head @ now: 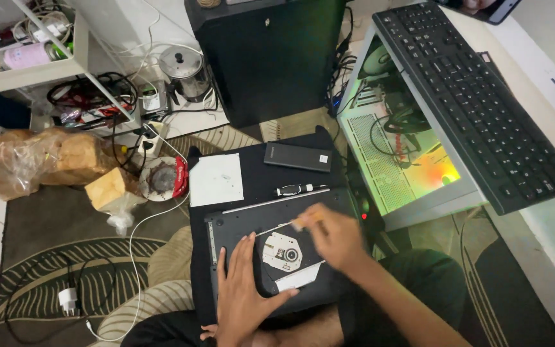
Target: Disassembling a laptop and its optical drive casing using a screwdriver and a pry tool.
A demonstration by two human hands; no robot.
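A dark laptop base [236,226] lies upside down on a black cloth over my lap, with a round optical drive [285,254] exposed in it. My left hand [242,292] lies flat on the laptop's near left part, fingers spread beside the drive. My right hand [332,236] is closed on a thin screwdriver [276,227] with a pale handle. Its tip points left, just above the drive's far edge.
A black rectangular pack [298,156], a white sheet [216,178] and a small black tool [295,189] lie beyond the laptop. A lit open computer case [401,149] with a black keyboard [476,103] on top stands right. Cables, a charger [68,299] and wrapped bread [30,160] lie left.
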